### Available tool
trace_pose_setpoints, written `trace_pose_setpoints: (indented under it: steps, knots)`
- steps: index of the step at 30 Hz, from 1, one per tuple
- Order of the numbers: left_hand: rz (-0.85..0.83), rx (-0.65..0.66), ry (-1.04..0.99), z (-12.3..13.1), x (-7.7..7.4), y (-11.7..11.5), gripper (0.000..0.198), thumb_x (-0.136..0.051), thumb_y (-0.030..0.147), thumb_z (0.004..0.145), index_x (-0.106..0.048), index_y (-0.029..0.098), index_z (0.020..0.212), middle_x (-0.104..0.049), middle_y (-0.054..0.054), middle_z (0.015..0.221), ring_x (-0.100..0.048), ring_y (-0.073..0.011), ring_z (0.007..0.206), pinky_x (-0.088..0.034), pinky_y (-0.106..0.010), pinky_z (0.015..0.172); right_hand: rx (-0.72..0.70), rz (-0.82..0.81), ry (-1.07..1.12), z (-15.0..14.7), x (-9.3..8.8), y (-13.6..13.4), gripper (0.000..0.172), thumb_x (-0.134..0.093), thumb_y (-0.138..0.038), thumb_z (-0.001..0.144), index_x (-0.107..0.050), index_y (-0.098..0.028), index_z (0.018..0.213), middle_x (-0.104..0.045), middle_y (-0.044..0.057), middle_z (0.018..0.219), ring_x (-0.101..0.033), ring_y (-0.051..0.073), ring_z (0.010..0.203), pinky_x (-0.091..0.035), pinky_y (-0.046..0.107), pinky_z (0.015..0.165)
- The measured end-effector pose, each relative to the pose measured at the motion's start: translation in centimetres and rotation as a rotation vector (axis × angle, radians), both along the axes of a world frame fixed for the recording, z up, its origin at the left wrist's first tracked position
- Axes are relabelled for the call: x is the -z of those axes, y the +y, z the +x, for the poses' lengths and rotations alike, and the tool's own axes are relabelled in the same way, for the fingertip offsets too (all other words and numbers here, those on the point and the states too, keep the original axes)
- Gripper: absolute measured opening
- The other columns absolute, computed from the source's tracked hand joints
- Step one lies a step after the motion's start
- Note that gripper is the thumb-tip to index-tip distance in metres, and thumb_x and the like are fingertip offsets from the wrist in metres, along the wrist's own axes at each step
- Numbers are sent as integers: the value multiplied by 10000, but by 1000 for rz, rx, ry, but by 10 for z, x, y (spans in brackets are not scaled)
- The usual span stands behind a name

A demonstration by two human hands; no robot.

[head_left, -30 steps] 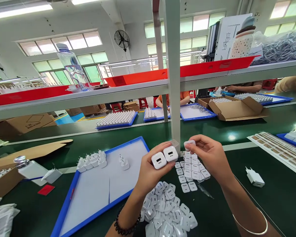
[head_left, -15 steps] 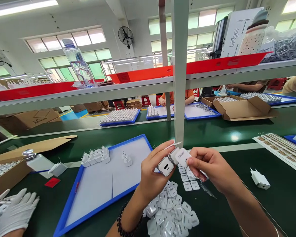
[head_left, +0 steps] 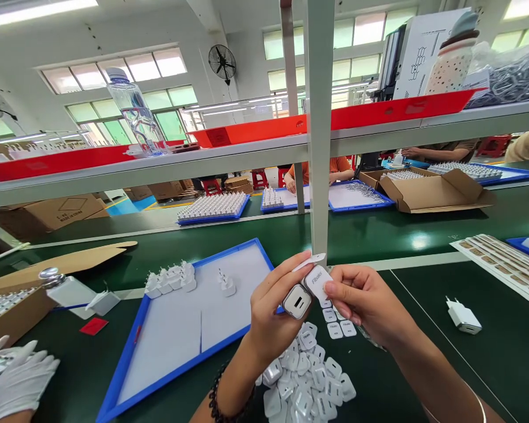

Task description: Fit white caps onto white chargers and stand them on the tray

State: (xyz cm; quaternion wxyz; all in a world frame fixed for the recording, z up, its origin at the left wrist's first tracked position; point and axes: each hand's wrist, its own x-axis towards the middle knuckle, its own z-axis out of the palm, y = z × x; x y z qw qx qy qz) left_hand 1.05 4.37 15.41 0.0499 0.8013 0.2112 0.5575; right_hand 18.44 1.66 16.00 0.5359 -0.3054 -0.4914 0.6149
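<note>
My left hand (head_left: pixel 271 302) is closed around a white charger (head_left: pixel 297 301) whose end with two port slots faces me. A second charger sits just behind it in the same grip, mostly hidden. A thin white piece (head_left: pixel 311 261) sticks out between the upper fingers of that hand. Between thumb and fingers, my right hand (head_left: pixel 364 296) pinches a white printed face plate (head_left: pixel 316 281), which overlaps the end of the second charger; whether it is seated there I cannot tell. Below my hands lies a heap of white plates (head_left: pixel 306 376), with rows of similar plates (head_left: pixel 335 330) beside it.
A blue-rimmed tray (head_left: pixel 189 367) holding several chargers (head_left: pixel 170 279) stands to the left. A co-worker's gloved hand (head_left: pixel 20 376) is at the lower left. One charger (head_left: pixel 462 315) lies at the right. A metal post (head_left: pixel 320 147) rises ahead, under a shelf (head_left: pixel 229 155).
My right hand has moved slightly left, bringing the face plate over the second charger's end. The gloved hand at the lower left has shifted a little left.
</note>
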Motion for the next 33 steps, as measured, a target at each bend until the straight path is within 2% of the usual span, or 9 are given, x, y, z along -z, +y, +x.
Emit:
trace_pose_setpoints:
  steps: [12,23,26,29,31,33]
  knots:
    - [34,42,50,-3,1,3,497,-697,42,797,-617,211,1257,-646,-93,1316,-639,-209,1183,-552,-333,1010,-6,-13,-3,0,0,1,345,-758,-376,769,-553,-176,578,-463,-71,407,-275,35,349,-176,192,364]
    - [37,23,57,2,1,1,488,-704,35,784,-624,200,1236,-665,-102,1282,-657,-208,1148,-572,-332,973,114,4,-109,-4,0,0,419,-745,-443,764,-481,-195,555,-431,-72,405,-272,51,366,-182,215,389]
    - [-24,40,19,5,2,0,464,-720,44,774,-642,193,1207,-674,-104,1263,-669,-203,1121,-580,-326,951,169,27,-136,-5,1,1,491,-764,-459,741,-414,-200,515,-356,-85,412,-239,54,406,-173,231,420]
    - [-141,76,-52,9,0,-2,427,-759,73,755,-674,201,1153,-695,-88,1225,-678,-200,1099,-581,-315,943,249,66,-172,-5,1,4,589,-834,-452,649,-326,-204,482,-257,-94,469,-199,60,472,-155,242,456]
    - [-227,92,-100,11,-1,-4,407,-784,91,736,-693,209,1115,-713,-72,1189,-683,-198,1090,-580,-305,942,236,86,-173,-7,1,6,589,-836,-464,636,-329,-204,490,-259,-84,509,-222,72,504,-181,245,475]
    - [-291,109,-127,13,-2,-6,395,-799,98,721,-705,214,1087,-726,-62,1161,-687,-197,1083,-579,-298,942,200,100,-140,-10,2,8,553,-784,-510,690,-363,-202,505,-317,-64,535,-290,91,531,-246,250,500]
